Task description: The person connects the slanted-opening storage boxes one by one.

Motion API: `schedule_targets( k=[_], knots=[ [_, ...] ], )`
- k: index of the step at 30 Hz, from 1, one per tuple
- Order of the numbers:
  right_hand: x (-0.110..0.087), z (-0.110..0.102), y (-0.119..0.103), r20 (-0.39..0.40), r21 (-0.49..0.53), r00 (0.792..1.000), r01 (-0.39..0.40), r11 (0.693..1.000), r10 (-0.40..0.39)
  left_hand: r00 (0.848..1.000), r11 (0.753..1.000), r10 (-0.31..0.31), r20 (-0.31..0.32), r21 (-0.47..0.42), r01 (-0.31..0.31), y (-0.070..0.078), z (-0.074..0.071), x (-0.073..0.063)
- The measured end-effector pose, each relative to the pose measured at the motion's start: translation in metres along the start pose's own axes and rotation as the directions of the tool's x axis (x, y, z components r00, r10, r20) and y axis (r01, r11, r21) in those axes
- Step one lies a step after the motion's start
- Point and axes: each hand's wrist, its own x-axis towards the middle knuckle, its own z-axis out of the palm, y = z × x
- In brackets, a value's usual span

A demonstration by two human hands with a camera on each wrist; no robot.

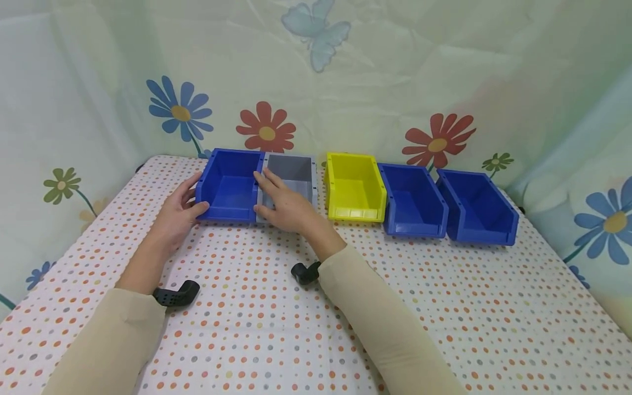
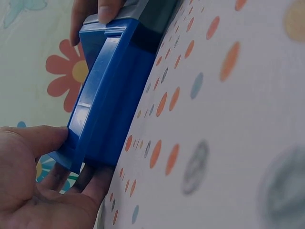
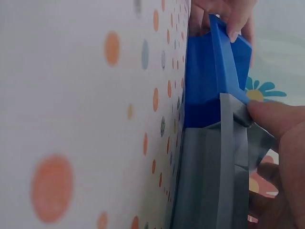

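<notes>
In the head view, a blue open-front bin point(image 1: 232, 189) stands against a grey bin point(image 1: 299, 170), side by side. My left hand point(image 1: 178, 214) grips the blue bin's left side. In the left wrist view, that thumb presses its front lip point(image 2: 80, 124) while the other fingers reach along its outer side. My right hand point(image 1: 288, 207) reaches across the grey bin, its fingertips over the adjoining walls. The right wrist view shows its thumb point(image 3: 264, 112) on the blue bin's front corner. The right hand hides part of the grey bin.
Right of the grey bin, past a narrow gap, stands a yellow bin point(image 1: 356, 189). Two more blue bins, one point(image 1: 415, 203) next to the yellow and another point(image 1: 479, 208) farther right, complete the row. A dotted cloth point(image 1: 257, 329) covers the table; a flowered curtain point(image 1: 375, 77) hangs behind.
</notes>
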Motion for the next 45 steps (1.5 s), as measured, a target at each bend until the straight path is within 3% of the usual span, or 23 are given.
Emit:
schedule_targets(
  k=[7, 16, 25, 36, 45],
  knots=[
    [-0.014, -0.012, 0.002, -0.186, 0.072, 0.982, 0.055, 0.996, -0.04, 1.0, 1.0, -0.007, 0.0, 0.0, 0.007, 0.0, 0.001, 0.0],
    [-0.026, -0.028, 0.006, -0.362, 0.056, 0.926, 0.139, 0.989, -0.11, 1.0, 1.0, -0.017, -0.014, -0.007, 0.017, -0.002, 0.002, 0.002],
    [-0.039, -0.038, 0.017, -0.381, 0.141, 0.922, 0.133, 0.981, -0.07, 1.0, 1.0, -0.018, -0.013, -0.006, 0.018, -0.004, 0.002, 0.002],
    [-0.052, -0.053, 0.036, -0.431, 0.129, 0.901, 0.124, 0.984, -0.057, 1.0, 1.0, -0.023, -0.015, -0.009, 0.023, -0.002, 0.002, 0.002],
    [-0.065, -0.061, 0.05, -0.437, 0.148, 0.899, 0.072, 0.986, 0.0, 1.0, 1.0, -0.024, -0.002, -0.014, 0.024, -0.002, 0.002, 0.001]
  ],
)
